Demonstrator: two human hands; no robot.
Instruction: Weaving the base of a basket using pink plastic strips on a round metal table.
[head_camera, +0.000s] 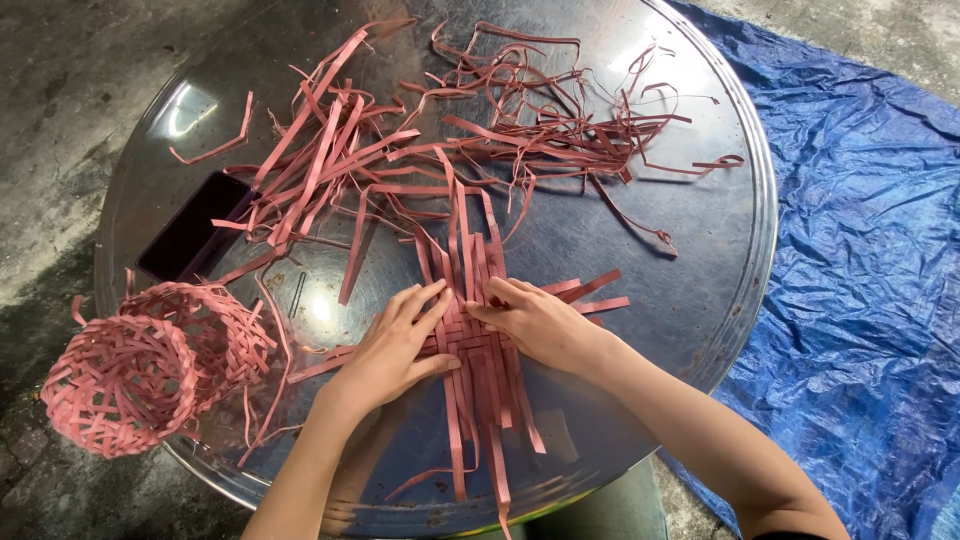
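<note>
A big round metal tray (700, 300) fills most of the frame, with a blue tarp (860, 250) on the right. Loose pink strips (400, 150) sprawl across the upper middle, and a finished pink woven basket (140, 370) sits lower left. In the center, the left hand (395, 345) and right hand (540, 322) both press flat, fingers spread, on a half-woven pink mat (470, 345). A dark phone (195, 225) lies at the left.

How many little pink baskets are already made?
2: both lie on their sides at the round metal tray's left edge, the front basket overlapping the back basket. More may be out of view.
</note>
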